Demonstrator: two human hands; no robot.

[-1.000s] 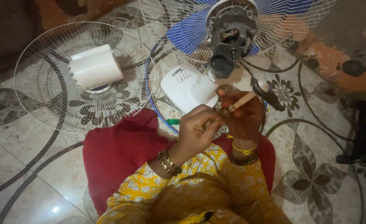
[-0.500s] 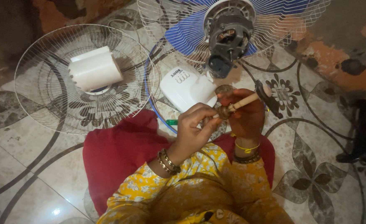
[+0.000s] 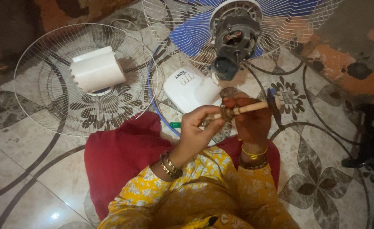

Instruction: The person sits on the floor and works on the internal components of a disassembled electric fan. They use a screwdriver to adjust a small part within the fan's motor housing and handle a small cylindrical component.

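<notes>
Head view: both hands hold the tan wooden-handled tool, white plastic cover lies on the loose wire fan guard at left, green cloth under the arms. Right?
Not quite. The cloth under the arms is red, not green, as the head view shows. The rest stands: left hand and right hand both hold the tan wooden-handled tool, and the white plastic cover lies on the loose wire fan guard at left.

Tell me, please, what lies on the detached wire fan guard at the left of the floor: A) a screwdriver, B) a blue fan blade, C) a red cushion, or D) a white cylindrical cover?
D: a white cylindrical cover rests at the middle of the wire fan guard, lying on its side.
</notes>
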